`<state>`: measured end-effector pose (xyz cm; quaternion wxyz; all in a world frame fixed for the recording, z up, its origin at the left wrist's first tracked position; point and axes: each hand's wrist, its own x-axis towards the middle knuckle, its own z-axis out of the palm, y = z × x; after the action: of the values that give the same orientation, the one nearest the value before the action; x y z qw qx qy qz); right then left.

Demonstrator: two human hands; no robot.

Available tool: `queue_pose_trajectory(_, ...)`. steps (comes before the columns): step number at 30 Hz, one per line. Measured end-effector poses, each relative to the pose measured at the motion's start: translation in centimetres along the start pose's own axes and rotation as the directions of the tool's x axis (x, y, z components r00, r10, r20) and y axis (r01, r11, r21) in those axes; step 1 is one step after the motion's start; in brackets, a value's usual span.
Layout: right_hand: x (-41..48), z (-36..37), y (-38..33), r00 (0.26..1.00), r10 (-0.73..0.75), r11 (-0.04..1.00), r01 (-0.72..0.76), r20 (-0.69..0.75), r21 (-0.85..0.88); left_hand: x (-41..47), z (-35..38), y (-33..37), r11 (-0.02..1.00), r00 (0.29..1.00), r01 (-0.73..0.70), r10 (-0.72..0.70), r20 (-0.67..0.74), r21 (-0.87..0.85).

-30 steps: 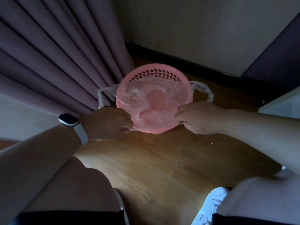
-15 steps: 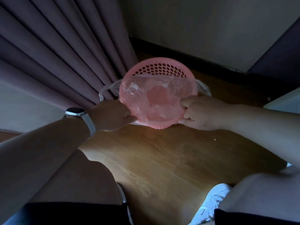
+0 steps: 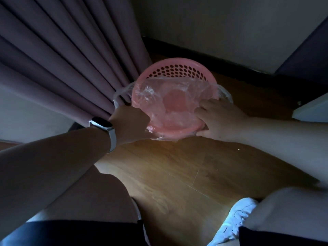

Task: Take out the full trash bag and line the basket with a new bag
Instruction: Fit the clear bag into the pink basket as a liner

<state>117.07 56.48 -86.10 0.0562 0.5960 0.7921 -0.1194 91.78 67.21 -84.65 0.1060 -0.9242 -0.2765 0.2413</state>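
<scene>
A heavy purple curtain [image 3: 62,59] fills the upper left of the frame, its folds falling to a wooden floor [image 3: 177,166] that spreads across the middle and lower centre. A pale wall [image 3: 221,23] with a dark skirting board runs across the top right. Upper centre, right against the curtain's folds, sits a round pink basket [image 3: 177,62], its far wall pierced with rows of holes and its mouth tipped toward the camera. A clear plastic bag [image 3: 152,93] lies inside it, crumpled against the bottom and sides; its top edge stretches across below the holes, and its handle loops stick out past the rim on both sides. The left hand [image 3: 131,125] is curled at the near-left rim, grasping the bag's edge where the plastic bunches under the rim. The right hand [image 3: 220,119] clamps the near-right rim, fingers laid inside over the bag and thumb beneath. A white shoe [image 3: 234,217] shows lower right. A watch [image 3: 102,123] sits on the left wrist.
</scene>
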Motion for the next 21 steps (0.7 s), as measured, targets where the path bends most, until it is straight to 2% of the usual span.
queue_pose_trajectory(4,-0.5,0.6,1.4,0.991,-0.082,0.990,0.068,-0.109,-0.125,-0.1,0.0,-0.5,0.999,0.969,-0.041,0.047,-0.241,0.030)
queue_pose_trajectory(7,-0.3,1.0,2.3,0.989,-0.067,0.994,0.055,-0.133,-0.096,0.2,0.9,-1.2,0.999,0.975,0.037,-0.036,-0.221,-0.001)
queue_pose_trajectory(12,0.2,0.9,2.4,0.978,0.061,0.994,-0.041,-0.199,0.100,0.7,2.1,-2.5,0.978,0.953,0.119,-0.161,-0.258,-0.171)
queue_pose_trajectory(16,-0.1,1.0,3.0,0.956,0.161,0.978,-0.123,-0.243,0.167,1.2,3.1,-3.6,0.934,0.939,0.108,-0.209,-0.275,-0.342)
queue_pose_trajectory(21,0.4,0.9,3.2,0.943,0.251,0.944,-0.189,-0.218,0.272,1.8,4.2,-4.9,0.850,0.926,0.154,-0.302,-0.225,-0.504)
